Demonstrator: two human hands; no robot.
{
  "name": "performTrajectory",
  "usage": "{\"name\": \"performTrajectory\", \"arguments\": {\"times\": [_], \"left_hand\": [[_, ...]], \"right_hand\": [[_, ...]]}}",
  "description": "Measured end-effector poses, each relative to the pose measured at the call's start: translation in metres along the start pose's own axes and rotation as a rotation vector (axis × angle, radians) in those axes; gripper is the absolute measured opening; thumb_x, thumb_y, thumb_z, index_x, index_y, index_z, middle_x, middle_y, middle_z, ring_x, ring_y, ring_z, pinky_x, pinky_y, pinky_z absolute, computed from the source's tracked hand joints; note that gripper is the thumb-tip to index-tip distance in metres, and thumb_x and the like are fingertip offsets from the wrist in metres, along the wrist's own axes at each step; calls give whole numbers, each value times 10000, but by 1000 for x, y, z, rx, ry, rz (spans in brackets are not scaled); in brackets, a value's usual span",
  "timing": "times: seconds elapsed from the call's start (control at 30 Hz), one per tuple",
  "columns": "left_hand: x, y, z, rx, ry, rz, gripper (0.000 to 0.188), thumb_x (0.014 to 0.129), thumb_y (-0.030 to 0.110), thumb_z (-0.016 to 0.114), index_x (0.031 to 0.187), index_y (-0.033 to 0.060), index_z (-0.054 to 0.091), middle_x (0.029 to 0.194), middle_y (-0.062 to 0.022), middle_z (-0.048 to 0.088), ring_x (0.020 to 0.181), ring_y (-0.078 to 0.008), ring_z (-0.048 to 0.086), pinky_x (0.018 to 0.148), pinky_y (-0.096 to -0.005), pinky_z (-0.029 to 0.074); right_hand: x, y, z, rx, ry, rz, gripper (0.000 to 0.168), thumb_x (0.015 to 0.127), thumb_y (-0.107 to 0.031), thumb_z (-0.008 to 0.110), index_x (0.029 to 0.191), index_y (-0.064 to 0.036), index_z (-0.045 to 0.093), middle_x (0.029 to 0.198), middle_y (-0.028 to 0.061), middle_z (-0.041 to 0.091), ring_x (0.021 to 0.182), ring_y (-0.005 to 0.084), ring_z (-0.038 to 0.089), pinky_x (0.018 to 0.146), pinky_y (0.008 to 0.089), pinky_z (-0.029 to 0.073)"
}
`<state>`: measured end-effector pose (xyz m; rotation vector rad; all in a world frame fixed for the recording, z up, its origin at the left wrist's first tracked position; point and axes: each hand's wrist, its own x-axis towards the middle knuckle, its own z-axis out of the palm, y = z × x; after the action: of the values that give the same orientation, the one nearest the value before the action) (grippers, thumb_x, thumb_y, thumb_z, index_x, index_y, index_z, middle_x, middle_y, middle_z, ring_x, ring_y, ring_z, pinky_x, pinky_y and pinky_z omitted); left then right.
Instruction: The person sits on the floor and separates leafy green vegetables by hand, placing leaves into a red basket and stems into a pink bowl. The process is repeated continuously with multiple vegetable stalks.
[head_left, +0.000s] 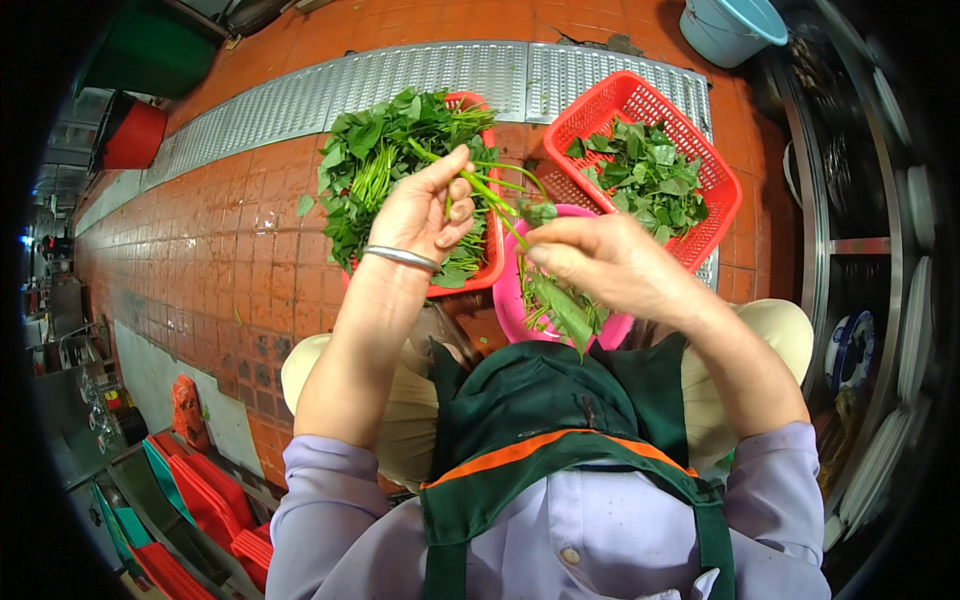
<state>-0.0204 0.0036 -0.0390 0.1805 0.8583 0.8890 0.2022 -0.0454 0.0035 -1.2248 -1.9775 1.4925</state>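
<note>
My left hand (435, 202), with a metal bangle (403, 257) at the wrist, grips a green leafy stem (480, 184). The thumb and fingers of my right hand (592, 251) pinch the stem's lower end, where a leaf (564, 311) hangs down. Under both hands a pink basin (510, 300) holds cut stems and leaves. Left of it, a red plastic basket (491, 255) is heaped with long-stemmed leafy greens (375, 165). To the right, another red plastic basket (720, 195) contains loose picked leaves (660, 172).
Wet orange floor tiles (225, 247) surround the baskets. A perforated metal drain cover (427, 71) runs behind them. A light blue bucket (727, 34) stands far right, near a metal rack (817, 225) with plates. Red and green plastic baskets (202, 480) are stacked at lower left.
</note>
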Motion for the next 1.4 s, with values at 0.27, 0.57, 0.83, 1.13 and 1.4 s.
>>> {"name": "performTrajectory", "arguments": {"times": [0.27, 0.57, 0.83, 1.13, 1.4], "left_hand": [[4, -9, -1, 258, 58, 177, 202, 927, 254, 605, 883, 57, 582, 591, -5, 555, 439, -104, 504, 307, -208, 300], [44, -142, -6, 1238, -236, -267, 760, 877, 368, 625, 1392, -84, 298, 1125, -284, 591, 677, -288, 691, 465, -347, 559], [132, -129, -98, 2017, 215, 386, 178, 809, 130, 547, 924, 52, 658, 811, -216, 656, 809, -366, 650, 756, -457, 525], [154, -77, -159, 2591, 323, 247, 212, 846, 134, 538, 1038, 143, 628, 1113, -86, 611, 1114, -285, 502, 888, -470, 377], [109, -5, -134, 2249, 342, 645, 154, 852, 224, 593, 943, 103, 619, 974, -157, 571, 964, -349, 535, 813, -494, 440]], "right_hand": [[0, -1, -5, -107, 502, -277, 139, 819, -113, 540, 771, 7, 590, 569, 109, 526, 508, 194, 527, 506, 314, 443], [-11, 33, -113, -988, 645, 296, 339, 835, -176, 535, 1144, -76, 634, 898, 234, 660, 861, 387, 644, 805, 468, 503], [-21, 8, -98, -779, 588, 145, 257, 837, -160, 536, 1018, -35, 668, 826, 235, 646, 820, 377, 637, 798, 457, 494], [-28, 23, -105, -749, 623, 49, 208, 817, -107, 554, 977, -10, 644, 726, 246, 625, 730, 390, 635, 700, 481, 499], [-28, 16, -92, -750, 545, 55, 189, 812, -91, 551, 942, -1, 654, 733, 254, 623, 731, 393, 636, 722, 475, 502]]}}
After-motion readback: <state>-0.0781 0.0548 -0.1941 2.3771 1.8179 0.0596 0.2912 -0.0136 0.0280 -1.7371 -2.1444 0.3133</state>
